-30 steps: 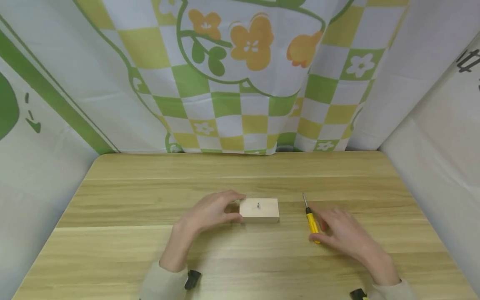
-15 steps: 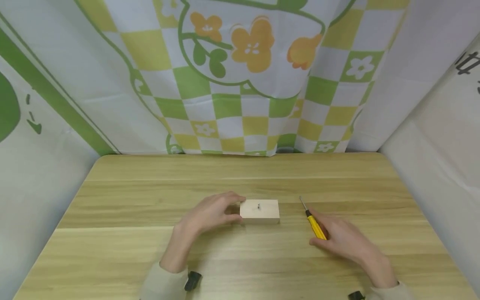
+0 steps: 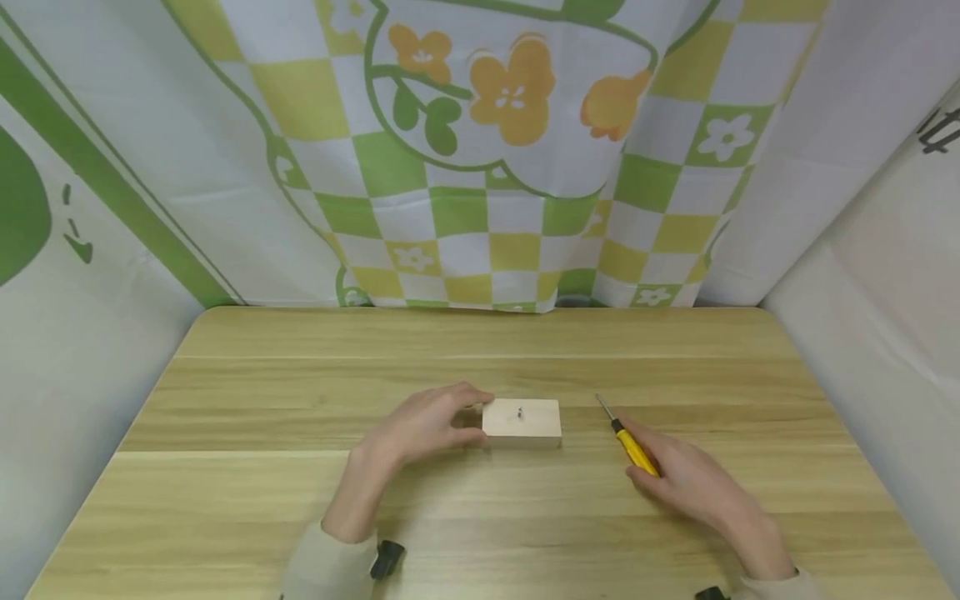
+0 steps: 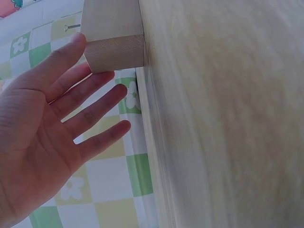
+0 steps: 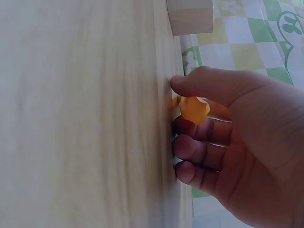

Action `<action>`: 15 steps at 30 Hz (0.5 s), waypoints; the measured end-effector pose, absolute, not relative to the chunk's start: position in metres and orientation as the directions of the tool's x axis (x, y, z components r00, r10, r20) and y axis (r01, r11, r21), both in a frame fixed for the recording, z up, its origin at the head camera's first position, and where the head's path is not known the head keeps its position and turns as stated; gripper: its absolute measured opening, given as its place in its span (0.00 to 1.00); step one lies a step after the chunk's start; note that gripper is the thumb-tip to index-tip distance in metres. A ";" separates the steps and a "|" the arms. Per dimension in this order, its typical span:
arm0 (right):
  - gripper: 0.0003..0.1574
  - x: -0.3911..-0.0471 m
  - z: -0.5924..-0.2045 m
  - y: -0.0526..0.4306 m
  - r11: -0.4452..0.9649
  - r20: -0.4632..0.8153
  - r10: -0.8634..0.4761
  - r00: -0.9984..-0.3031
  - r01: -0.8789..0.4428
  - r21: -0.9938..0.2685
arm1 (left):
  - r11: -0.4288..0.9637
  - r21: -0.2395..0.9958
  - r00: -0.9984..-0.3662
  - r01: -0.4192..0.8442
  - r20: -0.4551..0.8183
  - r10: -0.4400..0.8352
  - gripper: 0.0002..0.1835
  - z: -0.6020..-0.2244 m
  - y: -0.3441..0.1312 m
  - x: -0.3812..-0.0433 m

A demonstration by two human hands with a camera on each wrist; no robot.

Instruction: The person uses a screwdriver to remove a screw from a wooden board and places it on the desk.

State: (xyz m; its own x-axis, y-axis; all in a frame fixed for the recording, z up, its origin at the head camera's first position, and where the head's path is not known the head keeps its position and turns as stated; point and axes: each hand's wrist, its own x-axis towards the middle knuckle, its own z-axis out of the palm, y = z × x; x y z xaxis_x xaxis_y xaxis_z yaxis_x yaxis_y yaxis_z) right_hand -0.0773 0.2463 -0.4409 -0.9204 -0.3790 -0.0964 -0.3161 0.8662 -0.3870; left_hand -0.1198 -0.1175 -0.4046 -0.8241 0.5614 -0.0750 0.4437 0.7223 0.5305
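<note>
I take the small wooden block (image 3: 522,422) as my landmark: it lies flat near the middle of the bench (image 3: 225,400), its long side running left to right, with a small metal screw (image 3: 520,411) standing up from its top face. My left hand (image 3: 423,425) sits just left of the block, its fingers almost straight and spread a little; the thumb and fingertips (image 4: 80,41) touch the block's left end without curling round it, and in the left wrist view the palm faces the block with the lower fingers free of it. To the right of the block, apart from it, lies the yellow-handled screwdriver (image 3: 628,442). Its long axis runs on a slant: the thin metal tip points away from me and a little toward the block, while the handle end runs back toward me and to the right, under my right hand (image 3: 686,479). That hand has its fingers and thumb curled round the rear part of the handle, and the right wrist view shows the orange-yellow butt (image 5: 194,109) of the handle pinched between thumb and fingers, right down against the bench. Beyond the block, behind the far edge of the bench, hangs a green and yellow chequered cloth (image 3: 480,150) with orange flowers.
</note>
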 end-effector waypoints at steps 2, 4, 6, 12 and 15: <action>0.41 -0.077 -0.441 0.246 0.867 -0.091 -0.373 -0.923 -0.311 -0.390 | 0.725 0.528 -0.825 0.442 -0.078 0.560 0.31 -0.405 -0.117 -0.120; 0.40 -0.077 -0.441 0.247 0.864 -0.075 -0.368 -0.927 -0.311 -0.397 | 0.727 0.527 -0.826 0.440 -0.081 0.558 0.31 -0.405 -0.117 -0.120; 0.38 -0.076 -0.441 0.247 0.860 -0.049 -0.362 -0.931 -0.313 -0.404 | 0.727 0.526 -0.825 0.441 -0.081 0.559 0.31 -0.405 -0.117 -0.120; 0.31 -0.076 -0.440 0.249 0.858 0.026 -0.316 -0.948 -0.297 -0.420 | 0.728 0.526 -0.825 0.440 -0.083 0.559 0.30 -0.405 -0.117 -0.121; 0.26 -0.077 -0.438 0.250 0.859 0.066 -0.280 -0.958 -0.280 -0.428 | 0.728 0.529 -0.825 0.436 -0.089 0.558 0.31 -0.405 -0.117 -0.121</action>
